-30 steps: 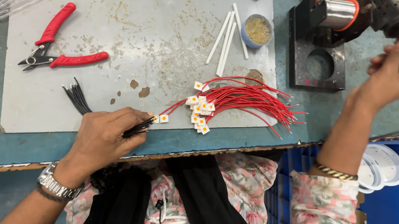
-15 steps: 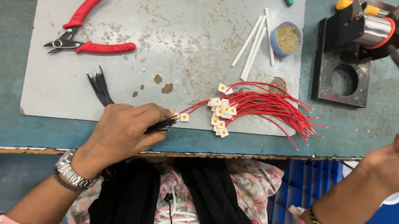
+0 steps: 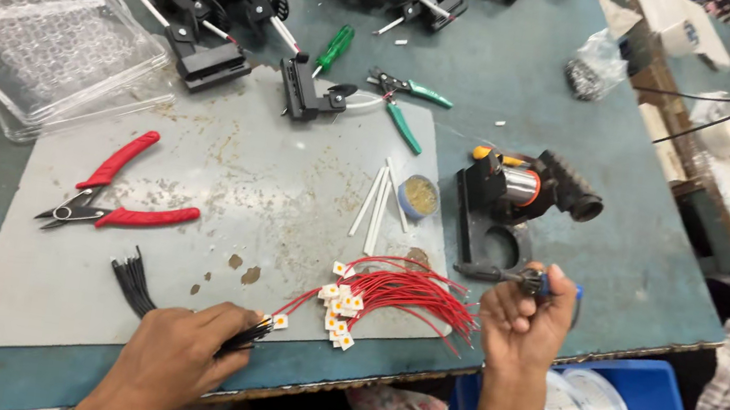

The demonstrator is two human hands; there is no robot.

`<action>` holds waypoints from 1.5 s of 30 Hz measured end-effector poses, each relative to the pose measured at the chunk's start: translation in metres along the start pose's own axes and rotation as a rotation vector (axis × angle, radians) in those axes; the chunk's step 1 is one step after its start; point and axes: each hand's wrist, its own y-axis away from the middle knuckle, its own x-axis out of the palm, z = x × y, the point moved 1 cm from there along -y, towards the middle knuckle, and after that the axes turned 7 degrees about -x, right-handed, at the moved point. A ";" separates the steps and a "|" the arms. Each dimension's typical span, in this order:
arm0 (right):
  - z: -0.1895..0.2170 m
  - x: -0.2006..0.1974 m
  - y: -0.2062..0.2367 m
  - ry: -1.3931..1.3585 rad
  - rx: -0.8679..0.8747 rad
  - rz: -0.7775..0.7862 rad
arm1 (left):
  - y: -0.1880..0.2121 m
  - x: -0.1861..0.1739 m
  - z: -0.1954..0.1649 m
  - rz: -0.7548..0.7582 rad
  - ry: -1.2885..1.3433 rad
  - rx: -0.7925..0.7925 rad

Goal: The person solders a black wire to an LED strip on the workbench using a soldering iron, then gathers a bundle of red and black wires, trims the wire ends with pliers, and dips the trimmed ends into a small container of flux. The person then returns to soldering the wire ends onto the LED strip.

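Wires of thin red insulation tipped with small white tags (image 3: 390,299) are spread on the grey mat (image 3: 225,185) covering the green worktop (image 3: 514,93). One wire end is pinched by the closed left hand (image 3: 172,361) at the mat's near edge. A blue-handled soldering iron (image 3: 517,277) is gripped in the closed right hand (image 3: 525,318), just right of the bundle. Red-handled cutters (image 3: 114,198) lie well apart.

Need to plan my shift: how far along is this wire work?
Looks done: red wires with white end tabs lie bunched on the mat. In hand: the left hand pinches black strands beside one tab; the right hand grips a soldering iron. Left, likely: the loose black wires nearby.
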 end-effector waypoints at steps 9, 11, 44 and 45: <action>-0.002 -0.004 -0.002 0.009 0.046 -0.023 | -0.002 -0.001 -0.001 0.019 -0.024 0.008; 0.001 0.002 -0.005 -0.006 0.055 -0.207 | 0.002 -0.006 -0.003 0.018 -0.023 0.009; -0.120 0.097 -0.192 1.266 -0.577 0.643 | 0.002 -0.016 -0.009 -0.001 -0.035 0.081; -0.119 0.097 -0.191 1.279 -0.558 0.625 | 0.002 -0.016 -0.009 0.003 -0.033 0.078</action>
